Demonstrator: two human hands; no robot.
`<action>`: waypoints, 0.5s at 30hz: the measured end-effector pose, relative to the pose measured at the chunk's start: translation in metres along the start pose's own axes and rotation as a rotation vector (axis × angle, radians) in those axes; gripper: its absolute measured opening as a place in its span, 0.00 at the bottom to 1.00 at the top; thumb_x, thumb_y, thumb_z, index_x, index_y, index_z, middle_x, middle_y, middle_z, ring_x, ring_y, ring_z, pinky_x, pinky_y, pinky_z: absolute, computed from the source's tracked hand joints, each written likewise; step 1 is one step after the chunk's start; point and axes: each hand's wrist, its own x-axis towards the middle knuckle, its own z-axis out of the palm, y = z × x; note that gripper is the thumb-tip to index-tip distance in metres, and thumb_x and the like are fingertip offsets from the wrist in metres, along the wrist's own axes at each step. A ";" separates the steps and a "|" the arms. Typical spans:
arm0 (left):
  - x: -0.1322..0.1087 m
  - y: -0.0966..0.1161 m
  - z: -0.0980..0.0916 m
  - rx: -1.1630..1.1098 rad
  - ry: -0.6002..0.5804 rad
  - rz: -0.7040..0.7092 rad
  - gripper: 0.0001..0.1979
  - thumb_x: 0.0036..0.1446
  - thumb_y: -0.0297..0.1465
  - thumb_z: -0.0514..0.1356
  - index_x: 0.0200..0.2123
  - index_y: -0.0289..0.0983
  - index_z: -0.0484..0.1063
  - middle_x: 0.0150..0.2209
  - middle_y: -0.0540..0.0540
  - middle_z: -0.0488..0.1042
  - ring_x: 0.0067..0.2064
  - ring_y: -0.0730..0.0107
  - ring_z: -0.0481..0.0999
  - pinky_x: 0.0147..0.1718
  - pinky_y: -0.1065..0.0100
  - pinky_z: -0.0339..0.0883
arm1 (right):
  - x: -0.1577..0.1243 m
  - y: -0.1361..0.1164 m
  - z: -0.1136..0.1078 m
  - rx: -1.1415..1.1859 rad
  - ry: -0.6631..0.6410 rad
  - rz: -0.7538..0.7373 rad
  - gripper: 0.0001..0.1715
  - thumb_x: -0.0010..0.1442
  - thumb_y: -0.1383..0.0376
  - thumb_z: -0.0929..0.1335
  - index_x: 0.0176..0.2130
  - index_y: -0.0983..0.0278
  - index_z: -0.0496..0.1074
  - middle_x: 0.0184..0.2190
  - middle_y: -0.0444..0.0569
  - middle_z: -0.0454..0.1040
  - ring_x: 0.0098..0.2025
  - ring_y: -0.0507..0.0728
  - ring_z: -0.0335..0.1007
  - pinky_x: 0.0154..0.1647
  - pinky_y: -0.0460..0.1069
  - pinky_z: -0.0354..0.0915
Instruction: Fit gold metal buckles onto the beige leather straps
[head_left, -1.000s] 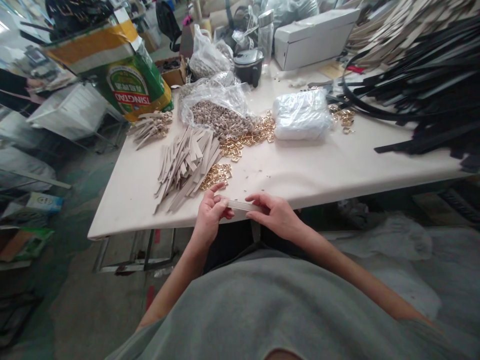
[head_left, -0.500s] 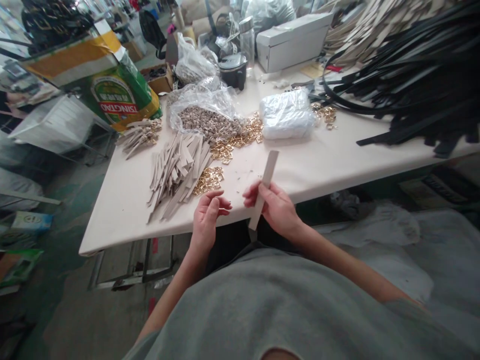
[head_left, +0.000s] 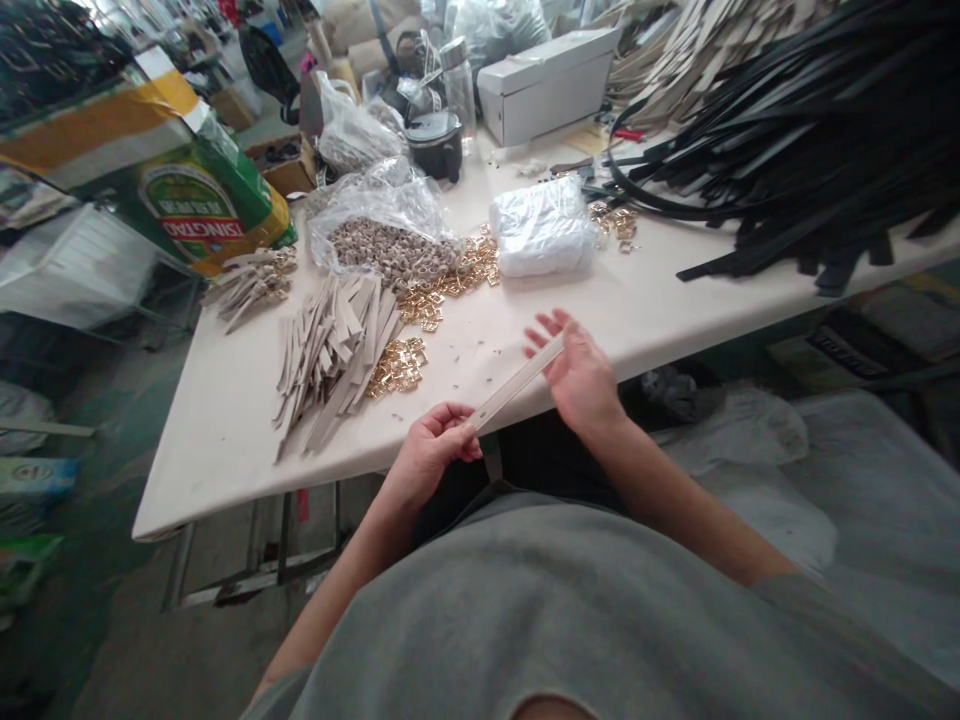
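Note:
A short beige strap slants above the table's front edge, with a small hole near its lower end. My left hand pinches that lower end between thumb and fingers. At the upper end is my right hand, its fingers stretched apart and a little blurred, the thumb side touching the strap. Left of my hands lies a pile of similar beige straps, beside a small heap of gold buckles. More gold buckles lie farther back, next to many small beige loops spilling from a clear plastic bag.
A clear-wrapped white packet sits mid-table, with a white box and a black lidded pot behind. Long black straps cover the right side. A green carton stands beyond the table's left end.
The strap has swung from near upright to a slant. My left hand has taken its lower end, while my right hand's fingers have spread and moved to the upper end. The view has shifted slightly.

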 end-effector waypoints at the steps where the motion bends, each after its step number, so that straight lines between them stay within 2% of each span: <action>1: -0.001 0.002 -0.003 0.014 -0.003 0.015 0.19 0.46 0.39 0.71 0.38 0.35 0.74 0.22 0.51 0.74 0.24 0.74 0.74 0.26 0.73 0.66 | 0.004 -0.005 -0.009 -0.104 0.092 -0.131 0.29 0.68 0.45 0.59 0.61 0.54 0.62 0.64 0.52 0.64 0.64 0.61 0.64 0.58 0.58 0.67; 2: -0.001 0.005 -0.005 0.033 -0.012 0.029 0.18 0.47 0.39 0.71 0.38 0.35 0.74 0.22 0.51 0.74 0.23 0.74 0.73 0.26 0.73 0.66 | 0.006 -0.011 -0.016 -0.211 0.122 -0.259 0.29 0.67 0.46 0.61 0.62 0.53 0.62 0.65 0.51 0.62 0.66 0.62 0.61 0.60 0.59 0.65; 3: -0.002 0.007 -0.008 0.052 -0.021 0.042 0.18 0.47 0.39 0.71 0.39 0.35 0.75 0.21 0.51 0.74 0.23 0.74 0.73 0.26 0.72 0.66 | 0.005 -0.017 -0.021 -0.318 0.080 -0.355 0.29 0.67 0.48 0.63 0.63 0.54 0.63 0.65 0.52 0.63 0.67 0.64 0.60 0.62 0.60 0.63; 5: -0.002 0.009 -0.010 0.089 -0.042 0.060 0.17 0.49 0.38 0.70 0.39 0.35 0.75 0.22 0.51 0.74 0.23 0.73 0.73 0.26 0.72 0.66 | -0.003 -0.028 -0.023 -0.510 -0.209 -0.427 0.25 0.67 0.52 0.65 0.60 0.57 0.68 0.61 0.53 0.70 0.64 0.64 0.64 0.64 0.61 0.60; 7: -0.001 0.011 -0.012 0.115 -0.061 0.071 0.17 0.50 0.38 0.70 0.40 0.35 0.75 0.22 0.51 0.75 0.24 0.73 0.73 0.27 0.71 0.67 | -0.016 -0.032 -0.017 -0.628 -0.520 -0.416 0.21 0.65 0.56 0.68 0.56 0.58 0.73 0.55 0.53 0.75 0.58 0.64 0.70 0.61 0.60 0.63; 9: 0.000 0.010 -0.013 0.122 -0.063 0.078 0.17 0.51 0.39 0.69 0.41 0.36 0.75 0.23 0.50 0.76 0.25 0.73 0.74 0.29 0.71 0.67 | -0.028 -0.029 -0.007 -0.694 -0.673 -0.395 0.19 0.63 0.59 0.71 0.53 0.59 0.76 0.48 0.52 0.79 0.50 0.62 0.75 0.54 0.57 0.68; 11: 0.001 0.009 -0.014 0.121 -0.048 0.088 0.18 0.51 0.39 0.69 0.41 0.36 0.74 0.24 0.50 0.76 0.26 0.72 0.75 0.30 0.70 0.68 | -0.037 -0.022 0.002 -0.732 -0.683 -0.392 0.18 0.63 0.60 0.71 0.52 0.61 0.76 0.44 0.51 0.81 0.44 0.60 0.77 0.48 0.53 0.70; 15: 0.003 0.005 -0.011 0.153 0.020 0.151 0.20 0.51 0.40 0.69 0.44 0.37 0.72 0.25 0.51 0.75 0.28 0.71 0.74 0.32 0.69 0.68 | -0.043 -0.009 0.009 -0.800 -0.599 -0.417 0.13 0.63 0.63 0.71 0.49 0.60 0.77 0.40 0.50 0.81 0.40 0.58 0.78 0.43 0.50 0.69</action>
